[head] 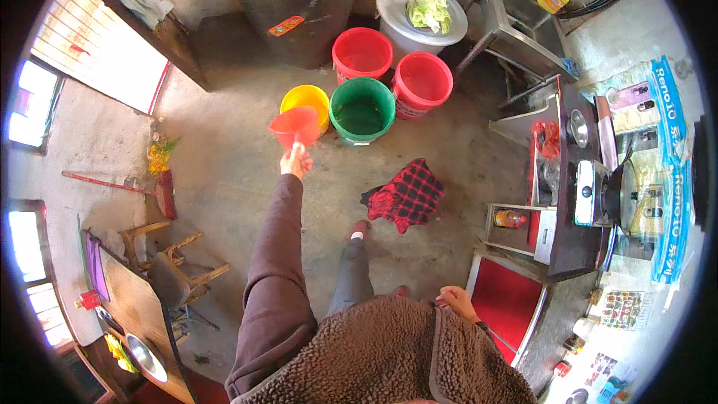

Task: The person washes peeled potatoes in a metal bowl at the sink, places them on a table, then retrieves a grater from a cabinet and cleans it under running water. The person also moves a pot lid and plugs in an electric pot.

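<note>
My left hand (295,161) grips the handle of a red plastic water dipper (294,125). From this view the dipper overlaps the front of a yellow bucket (305,99); I cannot tell whether they touch. Right beside the yellow one stands a green bucket (362,111), dark inside. Two red buckets (362,53) (422,79) are behind it. Close to my waist, my right hand (457,303) is loosely curled, and no object shows in it. A red-and-black checked cloth (408,195) is bunched on the concrete floor in front of my feet.
A lidded grey tub (390,11) with leafy greens (429,13) on top stands behind the buckets. A dark vat (303,39) has a wooden board over it. To the right is a counter with a gas stove (589,193). Wooden chairs (182,269) and a table (132,292) stand left.
</note>
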Demonstrator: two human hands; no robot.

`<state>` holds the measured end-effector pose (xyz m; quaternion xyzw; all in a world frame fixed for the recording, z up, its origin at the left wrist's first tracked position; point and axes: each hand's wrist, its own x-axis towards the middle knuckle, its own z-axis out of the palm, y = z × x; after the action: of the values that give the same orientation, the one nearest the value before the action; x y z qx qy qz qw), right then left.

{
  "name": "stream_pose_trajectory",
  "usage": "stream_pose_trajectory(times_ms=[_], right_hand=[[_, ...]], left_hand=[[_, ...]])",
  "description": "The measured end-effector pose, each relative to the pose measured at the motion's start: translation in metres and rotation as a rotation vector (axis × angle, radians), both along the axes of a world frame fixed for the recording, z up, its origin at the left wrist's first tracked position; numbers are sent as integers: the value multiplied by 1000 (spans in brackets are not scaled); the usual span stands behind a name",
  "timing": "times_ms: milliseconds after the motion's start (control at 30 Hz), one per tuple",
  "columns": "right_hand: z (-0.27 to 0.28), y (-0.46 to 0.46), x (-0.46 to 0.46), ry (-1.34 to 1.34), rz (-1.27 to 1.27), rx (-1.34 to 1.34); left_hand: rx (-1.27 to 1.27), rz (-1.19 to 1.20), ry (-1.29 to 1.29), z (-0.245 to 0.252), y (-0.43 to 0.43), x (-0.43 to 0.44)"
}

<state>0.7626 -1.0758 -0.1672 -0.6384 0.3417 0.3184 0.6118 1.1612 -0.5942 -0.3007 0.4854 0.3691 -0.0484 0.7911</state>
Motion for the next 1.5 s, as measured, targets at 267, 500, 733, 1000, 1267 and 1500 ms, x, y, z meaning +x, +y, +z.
stream_pose_trajectory(times_ms=[267, 500, 733, 1000, 1267, 1500], right_hand=[[35, 31, -9, -73, -100, -46], [44, 42, -92, -143, -377, -168], [14, 59, -229, -257, -665, -327], [7, 120, -449, -199, -1125, -575], [-23, 196, -552, -253, -1754, -499], [-32, 234, -590, -130, -1885, -496]], left_hand=[[647, -813, 70, -91, 3, -58], [283, -1227, 113, -104, -44, -196], [106, -1459, 297, -66, -136, -223], [-301, -1894, 499, -7, -315, -283], [201, -2254, -60, 42, -474, -474], [186, -2503, -130, 47, -578, -607]])
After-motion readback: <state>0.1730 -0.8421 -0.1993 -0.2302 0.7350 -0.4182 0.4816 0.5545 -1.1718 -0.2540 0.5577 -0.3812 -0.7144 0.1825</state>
